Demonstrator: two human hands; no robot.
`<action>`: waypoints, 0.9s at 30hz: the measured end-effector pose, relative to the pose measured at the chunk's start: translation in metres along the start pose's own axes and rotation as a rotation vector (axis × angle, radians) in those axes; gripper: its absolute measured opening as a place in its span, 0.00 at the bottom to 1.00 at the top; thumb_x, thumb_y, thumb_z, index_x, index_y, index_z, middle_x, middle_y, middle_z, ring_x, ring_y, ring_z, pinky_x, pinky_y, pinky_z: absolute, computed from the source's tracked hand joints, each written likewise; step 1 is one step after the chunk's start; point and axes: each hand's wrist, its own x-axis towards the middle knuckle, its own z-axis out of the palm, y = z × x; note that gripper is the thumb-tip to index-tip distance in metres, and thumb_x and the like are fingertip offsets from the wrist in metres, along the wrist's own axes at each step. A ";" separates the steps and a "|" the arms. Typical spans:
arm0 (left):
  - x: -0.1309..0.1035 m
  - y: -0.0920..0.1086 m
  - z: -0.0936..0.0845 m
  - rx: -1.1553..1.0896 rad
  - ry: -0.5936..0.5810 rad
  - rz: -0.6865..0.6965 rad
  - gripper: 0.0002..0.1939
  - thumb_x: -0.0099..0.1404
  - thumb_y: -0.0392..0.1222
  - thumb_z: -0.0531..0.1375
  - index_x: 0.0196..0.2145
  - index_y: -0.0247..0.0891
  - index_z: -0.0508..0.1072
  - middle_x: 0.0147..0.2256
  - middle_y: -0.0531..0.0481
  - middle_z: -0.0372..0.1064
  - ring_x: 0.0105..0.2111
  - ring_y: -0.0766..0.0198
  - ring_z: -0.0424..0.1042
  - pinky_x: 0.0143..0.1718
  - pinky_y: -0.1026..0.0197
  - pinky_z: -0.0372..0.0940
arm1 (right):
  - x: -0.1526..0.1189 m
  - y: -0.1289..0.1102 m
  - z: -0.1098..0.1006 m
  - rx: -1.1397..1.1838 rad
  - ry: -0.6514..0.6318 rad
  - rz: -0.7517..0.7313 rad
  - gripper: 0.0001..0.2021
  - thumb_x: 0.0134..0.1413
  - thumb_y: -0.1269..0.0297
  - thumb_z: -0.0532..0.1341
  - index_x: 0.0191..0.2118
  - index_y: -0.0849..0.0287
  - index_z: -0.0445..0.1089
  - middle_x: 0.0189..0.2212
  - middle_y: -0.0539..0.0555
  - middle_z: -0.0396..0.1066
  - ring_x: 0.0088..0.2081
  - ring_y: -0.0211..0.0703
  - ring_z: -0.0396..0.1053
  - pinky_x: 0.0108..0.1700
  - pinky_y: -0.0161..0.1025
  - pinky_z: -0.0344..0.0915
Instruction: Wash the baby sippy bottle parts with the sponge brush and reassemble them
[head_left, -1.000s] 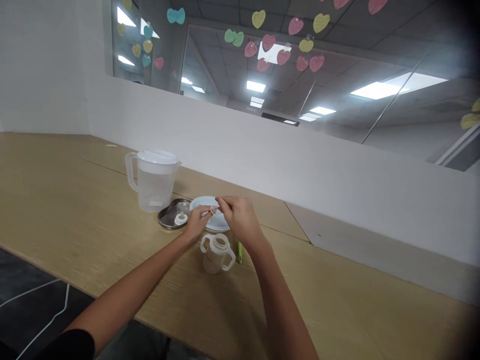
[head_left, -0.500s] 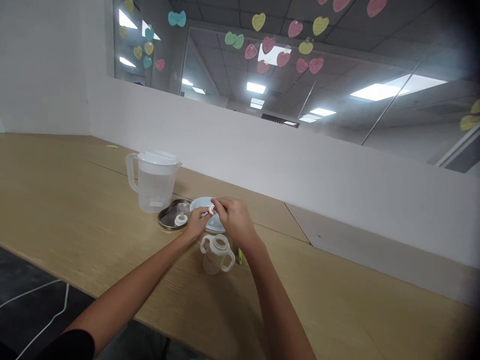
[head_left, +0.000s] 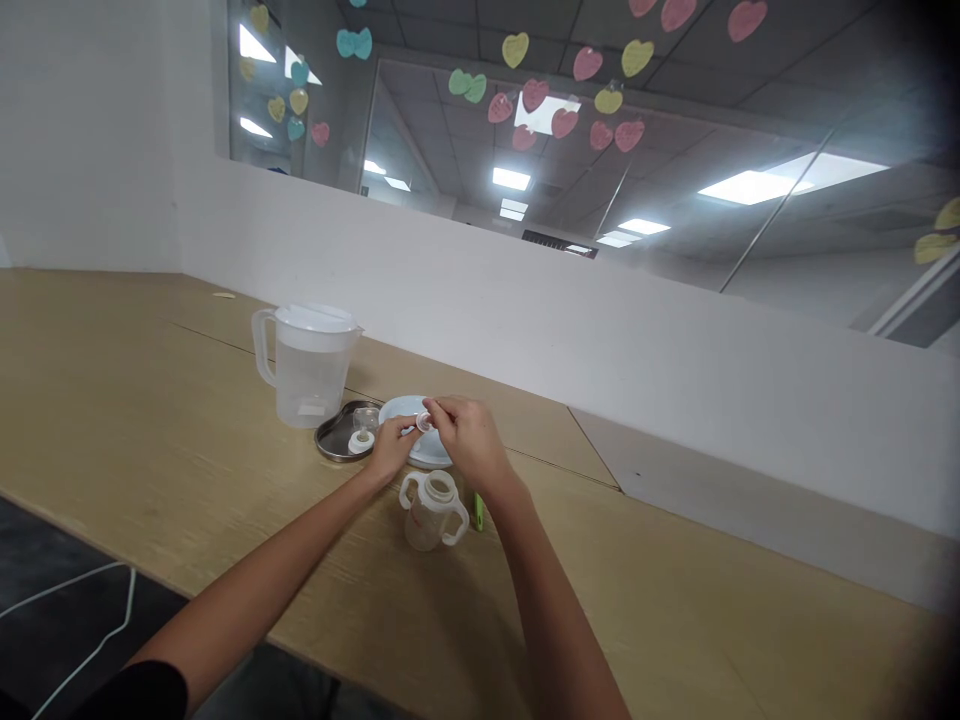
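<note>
Small white ring piece [head_left: 424,421], pinched between both hands just left of the frame's centre, hangs over the pale blue plate [head_left: 401,408]; the right hand [head_left: 463,440] grips it from above with thumb and fingertips, the left hand [head_left: 391,446] closes on it from the left, fingers curled; what exactly the piece is stays too small to tell. Just below the hands stands an open two-handled baby bottle [head_left: 431,509] on the wooden table [head_left: 150,420], a green object [head_left: 478,511] touching its right side. Left of the plate sits a metal tray [head_left: 334,440] bearing a white cap [head_left: 361,440] and a clear cup [head_left: 367,417]; further left, a lidded water jug [head_left: 306,360].
</note>
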 end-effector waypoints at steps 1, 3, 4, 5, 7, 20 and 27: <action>0.000 0.000 0.000 0.000 0.003 0.002 0.15 0.57 0.44 0.54 0.29 0.33 0.77 0.27 0.48 0.73 0.28 0.62 0.66 0.32 0.63 0.58 | 0.000 0.000 0.000 0.011 -0.008 0.002 0.17 0.60 0.68 0.50 0.20 0.61 0.65 0.19 0.49 0.65 0.22 0.34 0.58 0.29 0.32 0.51; -0.001 0.000 0.001 -0.004 0.009 0.007 0.14 0.57 0.44 0.54 0.27 0.33 0.77 0.26 0.49 0.73 0.28 0.62 0.66 0.32 0.63 0.58 | 0.000 -0.002 0.002 0.025 -0.024 0.004 0.18 0.60 0.68 0.50 0.21 0.61 0.66 0.20 0.50 0.66 0.23 0.34 0.58 0.29 0.32 0.51; -0.001 0.000 0.002 -0.007 0.013 0.008 0.14 0.57 0.44 0.54 0.26 0.34 0.77 0.26 0.49 0.73 0.28 0.62 0.66 0.31 0.63 0.58 | 0.000 -0.002 0.002 0.028 -0.031 0.006 0.17 0.60 0.68 0.50 0.21 0.61 0.66 0.20 0.50 0.67 0.23 0.34 0.59 0.30 0.32 0.52; -0.001 0.000 0.002 -0.010 0.017 0.009 0.14 0.56 0.43 0.54 0.26 0.34 0.76 0.26 0.50 0.73 0.28 0.62 0.66 0.31 0.64 0.57 | 0.000 -0.002 0.003 0.030 -0.038 0.008 0.17 0.60 0.69 0.50 0.21 0.62 0.67 0.21 0.50 0.68 0.24 0.34 0.60 0.30 0.32 0.52; -0.001 0.000 0.003 -0.020 0.022 0.008 0.13 0.56 0.43 0.54 0.25 0.33 0.76 0.25 0.50 0.72 0.27 0.63 0.66 0.30 0.64 0.57 | 0.000 -0.002 0.005 0.016 -0.051 0.016 0.17 0.60 0.68 0.51 0.22 0.62 0.68 0.21 0.50 0.68 0.24 0.34 0.60 0.30 0.32 0.51; -0.001 0.007 0.003 -0.124 0.011 0.076 0.14 0.60 0.45 0.55 0.28 0.33 0.76 0.27 0.48 0.72 0.29 0.63 0.67 0.32 0.63 0.58 | 0.004 0.030 0.029 -0.091 -0.103 0.076 0.12 0.58 0.70 0.55 0.28 0.61 0.74 0.31 0.52 0.67 0.32 0.35 0.63 0.35 0.31 0.55; 0.000 0.008 -0.001 0.078 -0.004 0.224 0.10 0.61 0.40 0.56 0.30 0.38 0.77 0.29 0.49 0.73 0.32 0.62 0.67 0.37 0.61 0.59 | 0.005 0.018 0.010 -0.143 0.056 0.004 0.16 0.60 0.67 0.54 0.22 0.62 0.70 0.23 0.51 0.65 0.27 0.34 0.61 0.32 0.33 0.53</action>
